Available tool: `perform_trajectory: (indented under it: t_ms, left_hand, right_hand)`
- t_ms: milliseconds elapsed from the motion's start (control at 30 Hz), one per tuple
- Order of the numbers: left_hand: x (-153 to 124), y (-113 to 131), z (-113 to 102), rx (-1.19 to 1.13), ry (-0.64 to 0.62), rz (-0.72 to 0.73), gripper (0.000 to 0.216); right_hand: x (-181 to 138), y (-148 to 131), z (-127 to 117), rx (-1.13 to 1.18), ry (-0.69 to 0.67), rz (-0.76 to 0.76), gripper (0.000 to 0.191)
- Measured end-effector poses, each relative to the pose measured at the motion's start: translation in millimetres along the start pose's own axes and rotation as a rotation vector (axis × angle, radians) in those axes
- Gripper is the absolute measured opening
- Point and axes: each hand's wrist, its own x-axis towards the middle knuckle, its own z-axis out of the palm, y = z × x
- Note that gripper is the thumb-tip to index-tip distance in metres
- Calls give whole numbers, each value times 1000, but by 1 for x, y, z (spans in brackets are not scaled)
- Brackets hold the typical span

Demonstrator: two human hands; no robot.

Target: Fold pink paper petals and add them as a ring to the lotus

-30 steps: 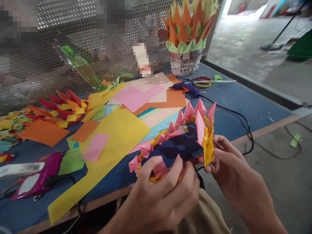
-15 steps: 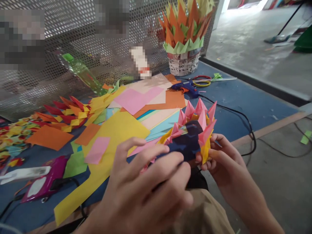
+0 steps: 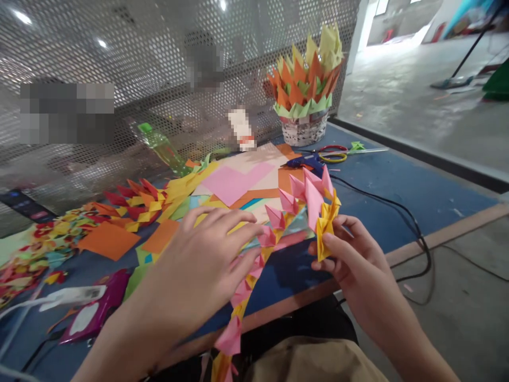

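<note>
A long chain of folded paper (image 3: 287, 202), with pink points along a yellow base, curves over the table and hangs past its front edge. My right hand (image 3: 360, 260) pinches its yellow end between thumb and fingers at the right. Beside the middle of the chain, my left hand (image 3: 199, 260) is held out with fingers spread and slightly bent. Its fingertips reach the pink points; whether they touch them, I cannot tell. Part of the chain lies hidden behind the left fingers.
At the back stands a paper basket (image 3: 304, 130) with orange and yellow points. Near it lie a blue glue gun (image 3: 308, 162), its black cord and scissors (image 3: 334, 154). Coloured sheets, a green-capped bottle (image 3: 163, 148) and a purple pouch-like thing (image 3: 97, 305) are on the left.
The chain has straightened from a tight curve and now hangs over the table edge. My left hand has moved left and lies flatter. My right hand still pinches the chain's end.
</note>
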Motion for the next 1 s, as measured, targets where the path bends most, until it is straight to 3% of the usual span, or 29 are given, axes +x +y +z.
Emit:
perform_trajectory:
  t_ms: [133,233,367,500,900,1000]
  left_hand:
    - [8,-10,-3,-146,44,-24,21]
    - [11,-1,-2,-256,131,-6,20]
    - [14,24,3,-193,222,186,25]
    - [17,41,12,-51,189,338,32]
    - [18,42,21,-3,164,321,22]
    - [17,41,21,-8,207,315,24]
  right_hand:
    - [10,3,8,15,-49,-23,44]
    - [7,2,7,13,-36,-17,41]
    - [-3,-2,4,33,5,8,44]
    - [-6,-1,7,70,-13,27,44]
    - [-9,6,4,140,-30,77,40]
    - [-8,8,1,139,-40,109,40]
